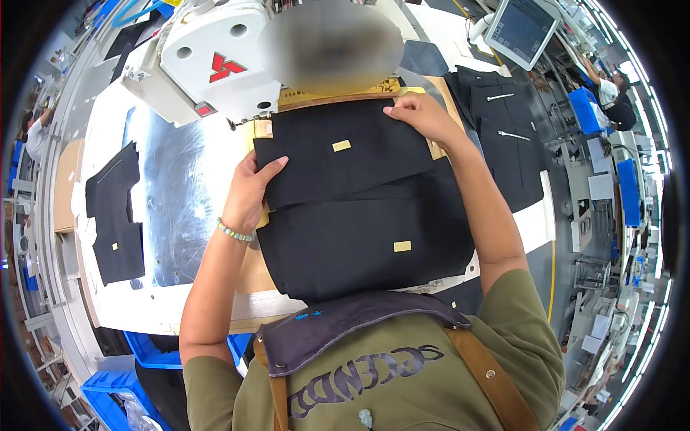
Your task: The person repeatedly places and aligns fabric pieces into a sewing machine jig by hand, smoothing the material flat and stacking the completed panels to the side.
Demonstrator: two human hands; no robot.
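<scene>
A black fabric panel (pixel 352 169) with a small yellow sticker (pixel 341 146) lies flat in front of me. My left hand (pixel 250 188) grips its left edge, thumb on top and fingers underneath. At the upper right edge, my right hand (pixel 424 118) pinches the same panel between thumb and fingers. Below and partly under it is a second black fabric panel (pixel 338 251), with its own yellow sticker (pixel 402 246), reaching close to my apron (pixel 345 327). Beyond the panel's top edge runs a yellow strip with lettering (pixel 341 89), partly hidden by a blurred patch.
A white sewing machine head (pixel 208 65) with a red logo overhangs at upper left. Black cut pieces (pixel 118 230) lie on the shiny metal plate (pixel 176 215). More black pieces (pixel 507 140) are stacked on the right. A screen (pixel 523 30) stands behind; blue bins (pixel 118 391) sit below left.
</scene>
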